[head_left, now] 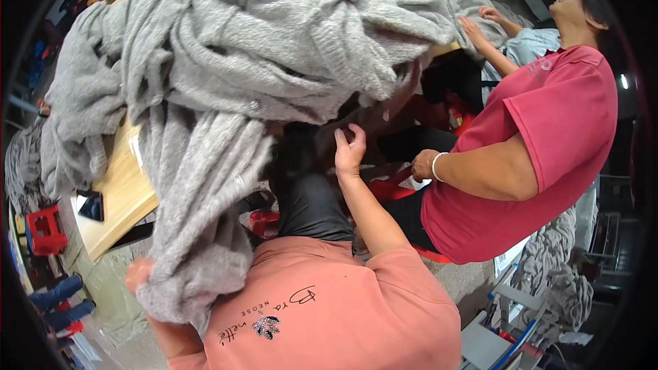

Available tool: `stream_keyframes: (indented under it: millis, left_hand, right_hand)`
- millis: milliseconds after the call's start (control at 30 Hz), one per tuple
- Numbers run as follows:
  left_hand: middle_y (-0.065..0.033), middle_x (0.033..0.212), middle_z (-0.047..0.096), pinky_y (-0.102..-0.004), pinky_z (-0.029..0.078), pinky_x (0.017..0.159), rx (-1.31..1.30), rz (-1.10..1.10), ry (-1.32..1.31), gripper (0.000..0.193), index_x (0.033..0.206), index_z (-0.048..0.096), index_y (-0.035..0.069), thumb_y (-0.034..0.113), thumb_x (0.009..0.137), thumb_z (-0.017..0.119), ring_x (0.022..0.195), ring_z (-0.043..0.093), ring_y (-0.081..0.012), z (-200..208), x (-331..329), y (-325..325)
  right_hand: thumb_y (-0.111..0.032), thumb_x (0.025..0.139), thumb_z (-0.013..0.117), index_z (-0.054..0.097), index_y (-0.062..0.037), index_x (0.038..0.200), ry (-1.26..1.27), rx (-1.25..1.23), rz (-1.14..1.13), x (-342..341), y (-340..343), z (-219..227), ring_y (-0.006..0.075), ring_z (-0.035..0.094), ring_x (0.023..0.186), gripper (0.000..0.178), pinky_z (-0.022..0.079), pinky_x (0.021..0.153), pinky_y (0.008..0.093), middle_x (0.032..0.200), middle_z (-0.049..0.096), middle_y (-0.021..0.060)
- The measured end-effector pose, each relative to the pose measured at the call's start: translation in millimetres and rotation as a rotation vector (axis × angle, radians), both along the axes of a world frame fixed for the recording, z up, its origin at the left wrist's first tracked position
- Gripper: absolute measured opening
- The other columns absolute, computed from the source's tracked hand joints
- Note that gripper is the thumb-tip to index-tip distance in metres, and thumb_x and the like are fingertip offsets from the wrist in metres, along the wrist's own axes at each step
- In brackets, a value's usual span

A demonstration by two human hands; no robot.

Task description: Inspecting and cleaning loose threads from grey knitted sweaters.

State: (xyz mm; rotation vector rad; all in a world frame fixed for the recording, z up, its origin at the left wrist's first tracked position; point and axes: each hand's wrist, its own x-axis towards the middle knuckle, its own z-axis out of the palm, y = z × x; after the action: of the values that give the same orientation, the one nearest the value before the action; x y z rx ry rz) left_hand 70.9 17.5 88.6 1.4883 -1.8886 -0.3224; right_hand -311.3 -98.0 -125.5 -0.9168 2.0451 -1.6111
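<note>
A long grey knitted cloth [199, 171] hangs from a big heap of the same knit [274, 34] down toward my left side. My left hand [139, 275] is at its lower bunched end, closed on the knit, with most of the fingers hidden by the folds. Over my dark-trousered lap, my right hand [351, 151] is raised just below the edge of the heap. Its thumb and forefinger stand apart, and I see nothing between them.
The heap covers most of a wooden table [123, 199], where a dark phone [90, 205] lies near the corner. A person in a red shirt [528, 157] sits close on my right; beyond, another person's hands [480, 31] touch grey knit. A red stool [46, 231] stands at left.
</note>
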Motion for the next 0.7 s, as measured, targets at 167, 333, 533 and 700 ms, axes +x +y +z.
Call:
stream_keyframes:
  millis: [167,333,533,700]
  left_hand:
    - [-0.0064,0.065,0.054,-0.0296,0.039,0.056,0.149,0.191,0.041,0.017,0.068,0.055,0.003,0.019,0.068,0.057,0.06,0.049,-0.0151,-14.6,14.1,-10.9]
    - [-0.0061,0.071,0.057,-0.0293,0.042,0.062,0.217,0.06,0.38,0.023,0.081,0.059,0.001,0.021,0.069,0.058,0.065,0.051,-0.0137,-12.3,8.1,-39.7]
    - [-0.0055,0.104,0.053,-0.0274,0.042,0.082,0.014,0.152,0.109,0.032,0.104,0.052,-0.005,0.02,0.085,0.05,0.09,0.052,-0.0165,-49.5,21.2,-115.3]
    - [-0.0127,0.103,0.058,-0.03,0.043,0.084,-0.013,0.476,0.411,0.027,0.108,0.055,-0.005,0.003,0.082,0.051,0.092,0.056,-0.0192,-50.2,29.8,-204.1]
  right_hand:
    - [-0.011,0.063,0.073,0.049,0.0022,0.108,0.018,0.152,-0.237,-67.4,5.7,-85.0,0.0212,0.051,0.092,0.052,0.042,0.08,0.0317,0.101,0.055,0.0139]
    - [-0.011,0.065,0.072,0.034,-0.0008,0.127,0.296,-0.264,-0.181,-146.6,-64.8,-95.1,0.0211,0.043,0.108,0.073,0.037,0.089,0.0329,0.122,0.042,0.0117]
    - [-0.01,0.077,0.056,0.038,-0.0011,0.124,-0.099,-0.267,-0.083,-136.5,-127.9,-89.9,0.0203,0.043,0.109,0.051,0.035,0.09,0.0327,0.126,0.04,0.0109]
    - [-0.008,0.07,0.054,0.045,-0.0011,0.119,-0.859,-0.038,0.201,-64.7,-1.0,-22.7,0.0214,0.052,0.098,0.05,0.042,0.084,0.0299,0.112,0.053,0.0118]
